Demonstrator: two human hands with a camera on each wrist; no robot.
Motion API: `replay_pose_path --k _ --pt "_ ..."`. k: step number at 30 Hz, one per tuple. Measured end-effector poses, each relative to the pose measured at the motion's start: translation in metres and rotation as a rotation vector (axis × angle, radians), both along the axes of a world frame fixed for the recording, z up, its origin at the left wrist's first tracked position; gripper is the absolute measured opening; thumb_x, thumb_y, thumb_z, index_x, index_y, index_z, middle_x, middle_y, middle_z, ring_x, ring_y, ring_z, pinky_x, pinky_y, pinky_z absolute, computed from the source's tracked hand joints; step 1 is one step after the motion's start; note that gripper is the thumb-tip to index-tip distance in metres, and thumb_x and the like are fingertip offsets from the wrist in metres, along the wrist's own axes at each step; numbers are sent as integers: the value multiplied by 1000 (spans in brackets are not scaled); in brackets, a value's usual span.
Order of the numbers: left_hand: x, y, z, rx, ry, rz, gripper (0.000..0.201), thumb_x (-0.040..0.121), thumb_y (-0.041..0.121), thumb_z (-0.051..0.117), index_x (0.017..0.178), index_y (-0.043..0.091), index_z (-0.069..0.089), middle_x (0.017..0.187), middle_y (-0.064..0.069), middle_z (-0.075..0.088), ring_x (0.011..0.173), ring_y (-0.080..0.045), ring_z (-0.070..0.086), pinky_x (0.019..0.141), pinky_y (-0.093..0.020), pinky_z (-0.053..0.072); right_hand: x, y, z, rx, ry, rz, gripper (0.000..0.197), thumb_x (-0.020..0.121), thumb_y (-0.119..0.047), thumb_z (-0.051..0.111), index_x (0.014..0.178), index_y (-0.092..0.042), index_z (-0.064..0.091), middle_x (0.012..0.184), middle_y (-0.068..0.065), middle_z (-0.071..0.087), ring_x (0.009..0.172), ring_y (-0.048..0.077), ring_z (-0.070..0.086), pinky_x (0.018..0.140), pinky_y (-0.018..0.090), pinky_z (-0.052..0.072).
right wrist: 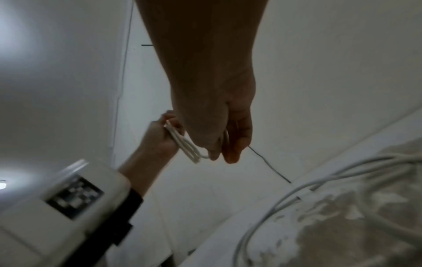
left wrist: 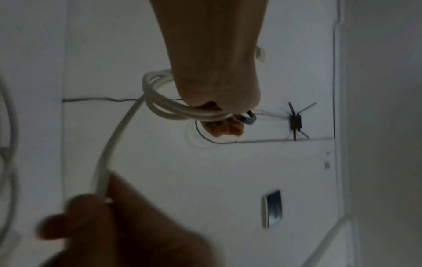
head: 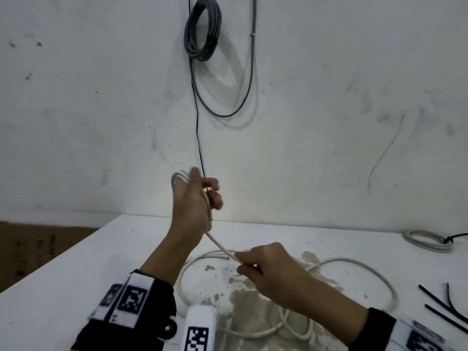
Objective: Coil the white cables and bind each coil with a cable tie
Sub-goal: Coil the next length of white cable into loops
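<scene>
My left hand is raised above the white table and grips a small coil of white cable, its loops sticking out past the thumb. The left wrist view shows those loops wrapped through my curled fingers. One strand runs down from the coil to my right hand, which pinches the white cable between thumb and fingers. The rest of that cable lies in loose loops on the table. In the right wrist view my right hand holds the strand beside the coil.
Black cable ties lie at the table's right edge. A bound grey-white coil sits at the far right. A grey cable coil hangs on the wall, with a thin black wire dropping down. Cardboard lies left of the table.
</scene>
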State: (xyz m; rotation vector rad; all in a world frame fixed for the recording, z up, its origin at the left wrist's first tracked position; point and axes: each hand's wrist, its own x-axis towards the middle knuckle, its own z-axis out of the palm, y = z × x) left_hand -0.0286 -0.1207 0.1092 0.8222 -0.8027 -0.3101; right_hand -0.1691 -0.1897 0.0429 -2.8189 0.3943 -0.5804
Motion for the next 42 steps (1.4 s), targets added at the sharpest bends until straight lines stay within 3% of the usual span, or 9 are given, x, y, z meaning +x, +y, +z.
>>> replay_pose_path --k 4,8,13,16,21,27,32,37,42 --pt "-7 -1 -25 282 -517 141 39 98 27 34 112 -7 46 81 -7 67 58 -18 70 56 -18 54 -2 7 33 -262 -164 84 11 83 -6 64 76 -3 71 65 14 66 51 18 48 49 17 31" --pt "-10 1 -35 415 -606 152 26 99 24 34 107 3 47 60 -2 61 42 -17 64 42 -18 47 -11 -2 51 -296 -162 173 16 81 -10 57 82 -14 72 66 8 65 59 25 56 52 35 47" --pt "-21 3 -31 525 -547 -54 24 101 27 32 80 17 25 49 13 59 29 -19 47 33 -21 31 -22 -5 62 -278 -323 207 11 76 -28 68 80 -17 68 69 -1 67 65 16 61 54 39 52" --pt "-22 4 -32 504 -415 -323 30 100 36 28 90 10 38 52 0 61 25 -11 31 36 -17 25 -23 -14 66 -273 -425 165 21 73 -41 69 78 -21 74 79 -3 61 73 11 56 58 32 50" --pt "-17 4 -21 595 -121 -830 54 85 60 26 61 18 52 33 6 35 21 -1 20 30 -7 14 -21 -23 62 -200 -487 128 26 76 -44 63 81 -24 77 94 -5 66 85 4 58 73 16 43" --pt "-13 -3 -5 718 -44 -1097 60 76 67 36 62 14 62 29 10 36 17 2 28 25 -6 18 -17 -14 61 461 -357 145 19 93 -14 54 98 -8 71 64 -7 61 57 9 60 58 20 47" --pt "-13 -7 3 709 67 -966 59 77 58 39 57 6 58 28 9 30 17 1 25 25 -6 13 -25 -19 52 144 -356 169 23 97 -21 46 91 -6 62 67 7 59 58 22 55 61 35 50" --pt "-20 -6 6 715 25 -848 38 77 34 44 60 5 62 38 6 30 25 -3 27 30 -13 20 -25 -30 40 -129 -513 142 25 92 -21 48 98 -4 65 63 8 62 56 18 53 55 28 45" --pt "-35 -7 8 704 -346 -493 44 93 38 43 64 13 66 46 3 45 44 -13 50 63 -30 50 -20 -29 39 -215 -691 61 24 90 -17 48 88 -1 66 55 6 60 49 16 48 49 26 41"
